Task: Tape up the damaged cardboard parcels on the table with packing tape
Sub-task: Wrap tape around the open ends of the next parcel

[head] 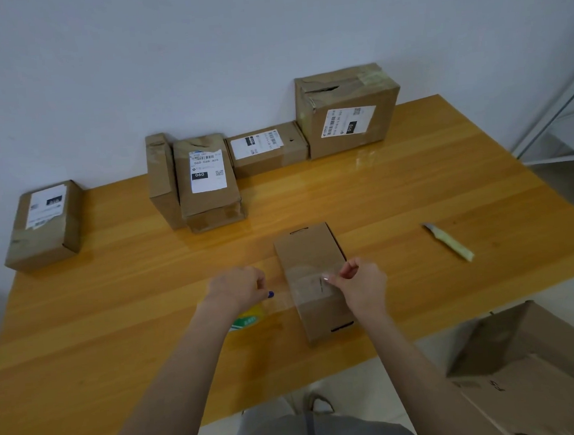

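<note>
Left hand (238,289) grips the tape roll (249,319) left of the small parcel (310,249); right hand (359,283) pinches the clear strip (285,298) stretched across its long axis.

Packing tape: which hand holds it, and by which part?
Left hand grips the roll from above; right hand pinches the free end of the clear strip, stretched over the small parcel.

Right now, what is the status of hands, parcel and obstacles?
Left hand holds tape roll. Right hand pinches tape strip across small parcel. Knife lies apart, to the right.
</note>
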A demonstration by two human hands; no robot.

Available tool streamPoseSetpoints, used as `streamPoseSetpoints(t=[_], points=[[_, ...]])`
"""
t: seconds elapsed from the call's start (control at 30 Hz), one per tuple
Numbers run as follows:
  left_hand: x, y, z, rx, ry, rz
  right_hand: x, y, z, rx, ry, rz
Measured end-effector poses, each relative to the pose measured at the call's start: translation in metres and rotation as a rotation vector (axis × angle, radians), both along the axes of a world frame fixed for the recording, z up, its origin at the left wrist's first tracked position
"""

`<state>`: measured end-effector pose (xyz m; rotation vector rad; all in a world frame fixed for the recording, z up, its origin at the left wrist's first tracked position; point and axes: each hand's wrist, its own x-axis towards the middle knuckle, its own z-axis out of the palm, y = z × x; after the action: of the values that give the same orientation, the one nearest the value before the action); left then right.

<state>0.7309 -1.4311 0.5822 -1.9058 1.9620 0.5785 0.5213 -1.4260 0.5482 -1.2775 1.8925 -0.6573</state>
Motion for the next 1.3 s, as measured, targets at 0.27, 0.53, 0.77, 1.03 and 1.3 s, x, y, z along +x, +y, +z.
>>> streamPoseSetpoints(t=[0.27,0.53,0.77,1.03,1.3], points=[[-0.003,0.005,-0.008,-0.002,0.017,0.035,0.004,0.001,-0.007,-0.005,0.068,-0.008],[0.000,0.006,-0.016,0.033,0.062,0.075,0.006,0.002,-0.007,0.002,0.069,-0.036],[0.001,0.002,-0.017,0.039,0.049,0.060,0.007,0.002,-0.007,0.020,0.070,-0.048],[0.000,-0.002,-0.018,0.045,0.030,0.055,0.006,0.001,-0.006,0.025,0.090,-0.038],[-0.002,-0.004,-0.020,0.046,0.017,0.067,0.008,0.001,-0.006,0.032,0.145,-0.046]])
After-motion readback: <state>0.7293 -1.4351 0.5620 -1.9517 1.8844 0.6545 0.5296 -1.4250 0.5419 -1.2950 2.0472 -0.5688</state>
